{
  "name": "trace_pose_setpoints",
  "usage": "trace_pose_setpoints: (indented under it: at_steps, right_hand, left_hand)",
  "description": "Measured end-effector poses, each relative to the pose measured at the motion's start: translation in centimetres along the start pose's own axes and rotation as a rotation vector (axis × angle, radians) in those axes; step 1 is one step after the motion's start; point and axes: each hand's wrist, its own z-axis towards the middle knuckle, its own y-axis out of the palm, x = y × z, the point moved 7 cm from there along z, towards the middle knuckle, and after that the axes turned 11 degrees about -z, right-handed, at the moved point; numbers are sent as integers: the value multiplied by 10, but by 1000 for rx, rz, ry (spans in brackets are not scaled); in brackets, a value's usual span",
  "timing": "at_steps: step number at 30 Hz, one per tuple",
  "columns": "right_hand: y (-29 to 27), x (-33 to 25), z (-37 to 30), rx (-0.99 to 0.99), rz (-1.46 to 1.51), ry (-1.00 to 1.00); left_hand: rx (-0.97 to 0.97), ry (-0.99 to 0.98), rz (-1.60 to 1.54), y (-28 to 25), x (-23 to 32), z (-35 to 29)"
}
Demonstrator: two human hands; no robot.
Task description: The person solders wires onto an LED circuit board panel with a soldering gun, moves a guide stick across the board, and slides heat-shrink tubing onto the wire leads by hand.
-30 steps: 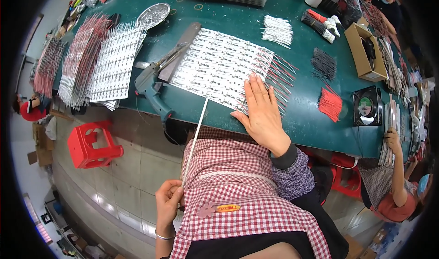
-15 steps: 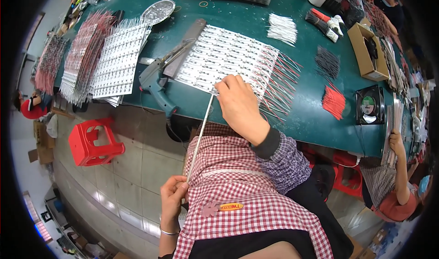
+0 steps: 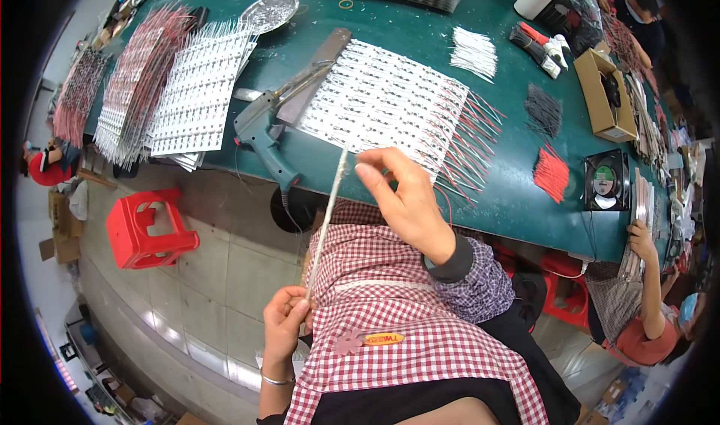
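My left hand (image 3: pixel 285 321) holds the near end of a long thin white strip (image 3: pixel 328 215) down by my lap. The strip slants up toward the table's front edge. My right hand (image 3: pixel 405 196) hovers just off that edge, fingers pinched near the strip's far end; whether they touch it is unclear. Behind the right hand lies a white panel of circuit strips (image 3: pixel 382 102) with red and black wires (image 3: pixel 472 155) sticking out on its right side.
A teal glue gun (image 3: pixel 259 129) lies left of the panel on the green table (image 3: pixel 517 200). More strip panels (image 3: pixel 187 87) are stacked at the left. Red wires (image 3: pixel 551 174), black wires (image 3: pixel 544 110), a small fan (image 3: pixel 606 181), a cardboard box (image 3: pixel 600 95). A red stool (image 3: pixel 146 230) below. Another person (image 3: pixel 645 305) at right.
My right hand has lifted off the panel and drawn back toward me, now at the strip's upper end. My left hand has kept hold of the strip's lower end.
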Motion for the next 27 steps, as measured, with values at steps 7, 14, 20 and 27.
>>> trace_pose_setpoints:
  at_steps: [7,14,20,27]
  right_hand:
    - [20,-8,-6,-313,830,290]
    - [18,-19,-10,-423,1169,245]
    - [24,-9,-12,-361,1218,290]
    - [13,21,-8,-200,891,377]
  left_hand:
    - [-137,71,106,15,13,7]
    - [-559,-264,-367,21,-13,9]
    - [-681,-144,-393,52,8,12]
    - [-332,-19,-120,22,7,27]
